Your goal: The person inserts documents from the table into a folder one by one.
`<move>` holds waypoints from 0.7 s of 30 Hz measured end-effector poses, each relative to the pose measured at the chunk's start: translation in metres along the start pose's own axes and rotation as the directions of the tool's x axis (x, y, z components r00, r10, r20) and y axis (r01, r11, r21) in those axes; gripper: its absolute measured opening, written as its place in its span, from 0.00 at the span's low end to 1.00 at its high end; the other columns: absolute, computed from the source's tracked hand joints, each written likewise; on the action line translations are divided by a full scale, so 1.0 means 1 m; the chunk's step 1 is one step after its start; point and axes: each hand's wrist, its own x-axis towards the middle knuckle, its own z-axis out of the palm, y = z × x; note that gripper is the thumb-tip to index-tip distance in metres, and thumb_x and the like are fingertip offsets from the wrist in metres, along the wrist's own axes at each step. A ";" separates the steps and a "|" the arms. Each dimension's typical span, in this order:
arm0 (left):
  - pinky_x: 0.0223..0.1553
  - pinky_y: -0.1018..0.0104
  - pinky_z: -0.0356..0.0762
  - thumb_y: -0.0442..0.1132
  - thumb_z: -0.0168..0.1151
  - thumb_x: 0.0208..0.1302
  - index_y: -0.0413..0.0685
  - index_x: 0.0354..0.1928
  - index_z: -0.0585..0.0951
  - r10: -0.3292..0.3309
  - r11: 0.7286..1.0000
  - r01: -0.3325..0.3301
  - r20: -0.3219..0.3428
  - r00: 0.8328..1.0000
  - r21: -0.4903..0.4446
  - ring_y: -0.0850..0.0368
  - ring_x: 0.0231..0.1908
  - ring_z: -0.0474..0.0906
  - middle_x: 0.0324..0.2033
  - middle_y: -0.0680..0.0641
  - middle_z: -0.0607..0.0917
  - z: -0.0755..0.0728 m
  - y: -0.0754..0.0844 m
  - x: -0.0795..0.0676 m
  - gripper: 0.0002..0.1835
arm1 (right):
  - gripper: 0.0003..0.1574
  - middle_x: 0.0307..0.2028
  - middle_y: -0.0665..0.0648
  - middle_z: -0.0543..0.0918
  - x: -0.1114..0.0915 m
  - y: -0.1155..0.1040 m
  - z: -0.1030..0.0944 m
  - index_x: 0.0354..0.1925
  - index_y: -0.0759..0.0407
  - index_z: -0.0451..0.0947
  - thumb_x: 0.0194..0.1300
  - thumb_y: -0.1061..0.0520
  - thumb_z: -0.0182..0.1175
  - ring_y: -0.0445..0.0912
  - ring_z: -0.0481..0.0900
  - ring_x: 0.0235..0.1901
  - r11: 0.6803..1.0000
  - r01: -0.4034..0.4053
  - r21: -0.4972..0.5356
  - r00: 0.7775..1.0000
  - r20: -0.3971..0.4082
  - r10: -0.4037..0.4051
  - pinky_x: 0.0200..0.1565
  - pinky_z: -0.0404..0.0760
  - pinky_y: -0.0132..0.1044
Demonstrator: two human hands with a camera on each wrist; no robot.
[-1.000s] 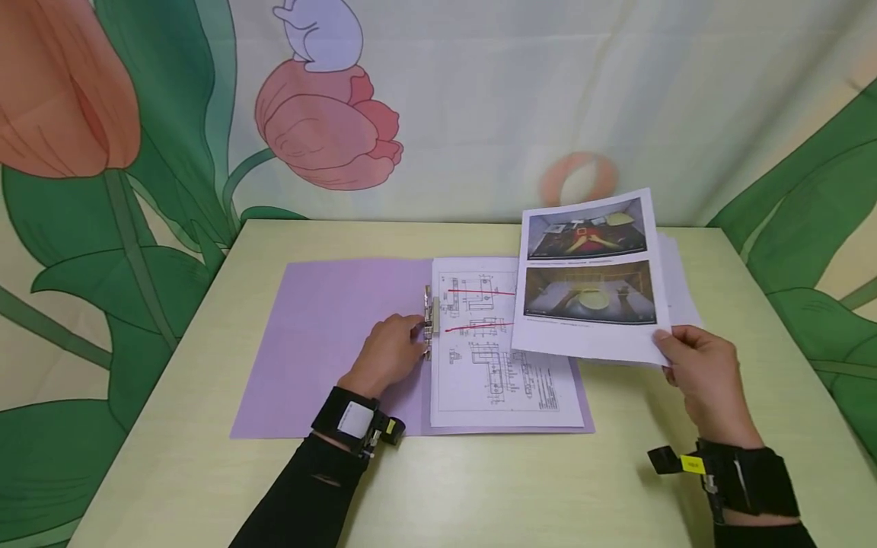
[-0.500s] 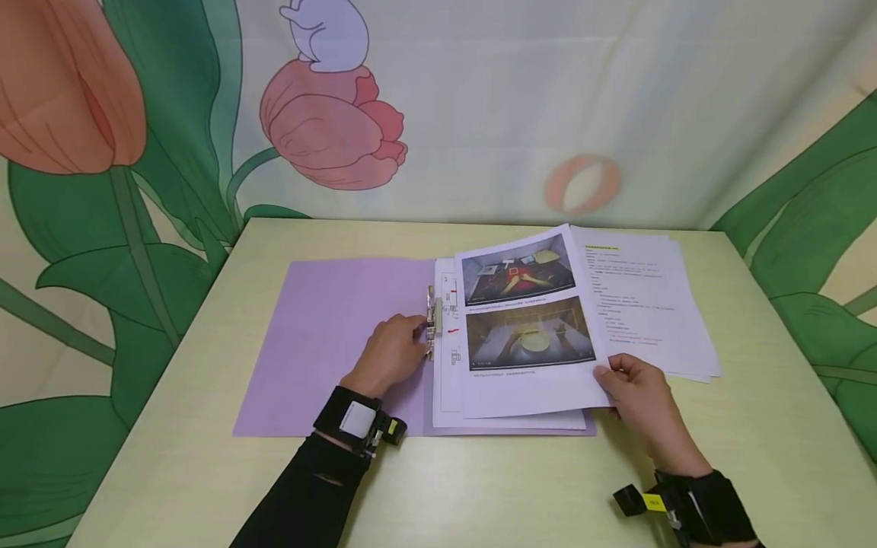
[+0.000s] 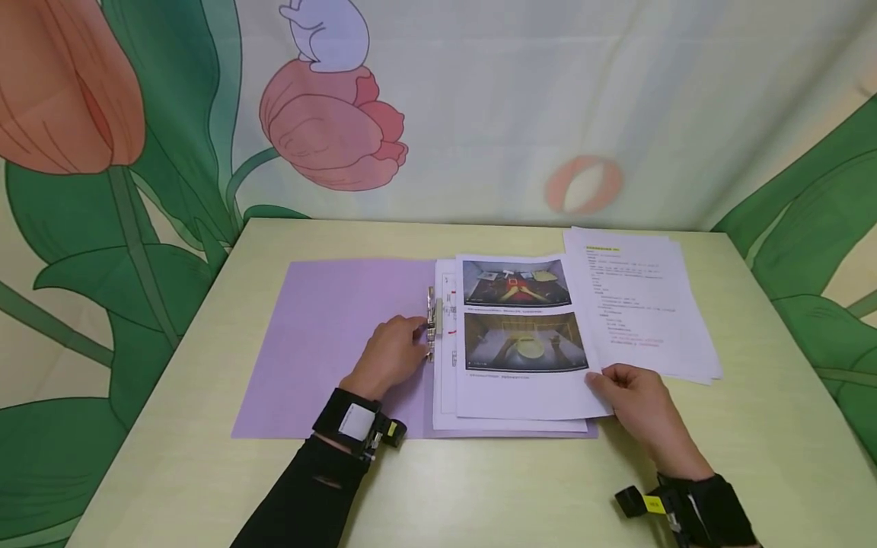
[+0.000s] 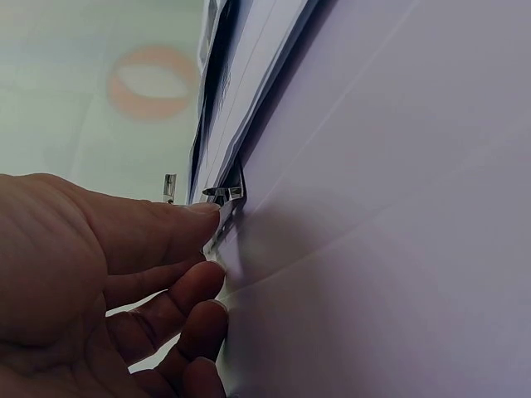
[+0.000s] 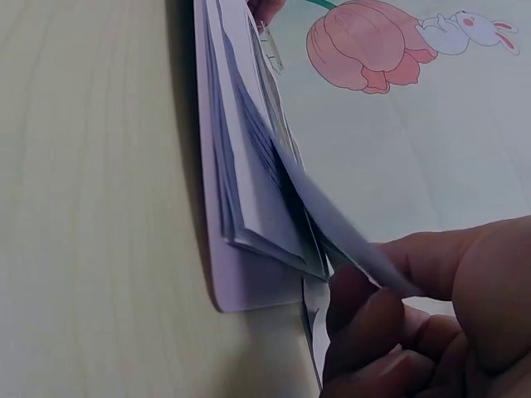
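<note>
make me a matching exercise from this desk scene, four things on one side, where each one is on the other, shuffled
Things:
1. left hand
2. right hand
3. purple folder
4. loose paper stack

Places:
A. lies open on the table
B. beside the folder, far right
C. at the metal clip
D. holds the photo sheet by its corner

Pairs: 1-C, 2-D, 3-A, 4-B

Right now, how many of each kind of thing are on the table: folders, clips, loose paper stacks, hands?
Purple folder: 1
Metal clip: 1
Photo sheet: 1
Loose paper stack: 1
Hands, left hand and right hand: 2
Total: 6
</note>
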 end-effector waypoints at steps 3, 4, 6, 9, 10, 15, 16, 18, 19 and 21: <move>0.40 0.58 0.76 0.36 0.63 0.61 0.43 0.61 0.76 -0.001 1.000 0.001 -0.001 1.000 -0.003 0.52 0.40 0.75 0.46 0.42 0.83 0.000 0.000 0.000 0.24 | 0.27 0.22 0.54 0.72 0.001 0.002 -0.002 0.41 0.67 0.80 0.68 0.43 0.57 0.47 0.68 0.24 1.000 -0.009 0.005 1.000 -0.011 0.009 0.23 0.65 0.36; 0.40 0.57 0.76 0.36 0.63 0.61 0.43 0.61 0.77 0.000 1.000 0.000 -0.002 1.000 -0.004 0.52 0.40 0.75 0.46 0.42 0.83 0.000 0.000 0.000 0.24 | 0.27 0.22 0.55 0.72 0.001 0.002 -0.002 0.41 0.67 0.80 0.68 0.43 0.57 0.47 0.69 0.24 1.000 -0.010 0.006 1.000 -0.017 0.010 0.23 0.66 0.36; 0.41 0.57 0.76 0.36 0.63 0.61 0.42 0.60 0.77 0.005 1.000 -0.005 -0.003 1.000 -0.006 0.52 0.40 0.75 0.46 0.41 0.83 -0.001 0.000 0.000 0.24 | 0.26 0.22 0.54 0.73 0.002 0.003 -0.002 0.42 0.68 0.80 0.68 0.44 0.57 0.47 0.69 0.23 1.000 -0.016 0.021 1.000 -0.015 0.016 0.23 0.67 0.37; 0.41 0.57 0.77 0.36 0.63 0.61 0.42 0.60 0.77 0.005 1.000 -0.005 -0.005 1.000 -0.008 0.52 0.40 0.75 0.47 0.41 0.84 -0.001 0.000 0.000 0.24 | 0.23 0.20 0.53 0.73 0.003 0.003 -0.002 0.42 0.68 0.80 0.67 0.47 0.59 0.46 0.69 0.21 0.999 -0.020 0.035 1.000 0.007 0.019 0.20 0.66 0.36; 0.41 0.57 0.77 0.36 0.63 0.61 0.42 0.60 0.77 0.003 1.000 -0.003 -0.004 1.000 -0.009 0.52 0.40 0.75 0.47 0.41 0.83 -0.001 0.000 0.000 0.24 | 0.22 0.20 0.53 0.74 0.003 0.004 -0.002 0.42 0.68 0.79 0.67 0.48 0.59 0.46 0.68 0.21 0.999 -0.022 0.038 1.000 0.015 0.021 0.20 0.65 0.36; 0.41 0.57 0.76 0.36 0.63 0.61 0.43 0.61 0.77 -0.003 1.000 0.003 -0.001 1.000 -0.014 0.52 0.41 0.75 0.47 0.42 0.83 -0.001 0.001 0.001 0.24 | 0.20 0.21 0.54 0.74 0.004 0.005 -0.001 0.42 0.67 0.79 0.66 0.49 0.60 0.46 0.68 0.20 0.998 -0.046 0.039 0.998 0.040 0.044 0.19 0.65 0.36; 0.41 0.57 0.76 0.35 0.63 0.60 0.43 0.61 0.77 0.000 1.000 0.000 -0.001 1.000 -0.014 0.52 0.41 0.75 0.47 0.42 0.83 -0.001 0.000 0.001 0.24 | 0.20 0.21 0.54 0.75 0.004 0.005 -0.001 0.42 0.67 0.79 0.66 0.49 0.60 0.46 0.68 0.20 0.998 -0.047 0.038 0.998 0.041 0.045 0.19 0.65 0.36; 0.41 0.56 0.76 0.35 0.63 0.60 0.43 0.61 0.77 0.006 1.000 -0.006 -0.002 1.000 -0.014 0.51 0.41 0.75 0.46 0.42 0.83 -0.001 0.000 0.000 0.24 | 0.20 0.21 0.55 0.75 0.003 0.006 0.000 0.41 0.67 0.79 0.66 0.49 0.60 0.46 0.69 0.21 0.998 -0.044 0.037 0.998 0.040 0.042 0.19 0.65 0.36; 0.41 0.56 0.76 0.35 0.63 0.60 0.43 0.60 0.77 0.008 1.000 -0.008 -0.003 1.000 -0.014 0.51 0.41 0.75 0.46 0.42 0.84 0.000 0.000 0.000 0.24 | 0.19 0.21 0.55 0.75 0.003 0.006 0.000 0.41 0.67 0.80 0.66 0.50 0.60 0.46 0.69 0.21 0.998 -0.039 0.038 0.999 0.037 0.038 0.19 0.66 0.36; 0.42 0.56 0.76 0.35 0.63 0.60 0.42 0.60 0.77 0.012 1.000 -0.012 -0.006 1.000 -0.011 0.51 0.42 0.76 0.46 0.42 0.84 0.000 0.000 0.000 0.24 | 0.18 0.21 0.55 0.76 0.002 0.006 0.001 0.40 0.67 0.80 0.66 0.51 0.60 0.46 0.70 0.21 0.999 -0.026 0.037 0.999 0.031 0.025 0.20 0.66 0.36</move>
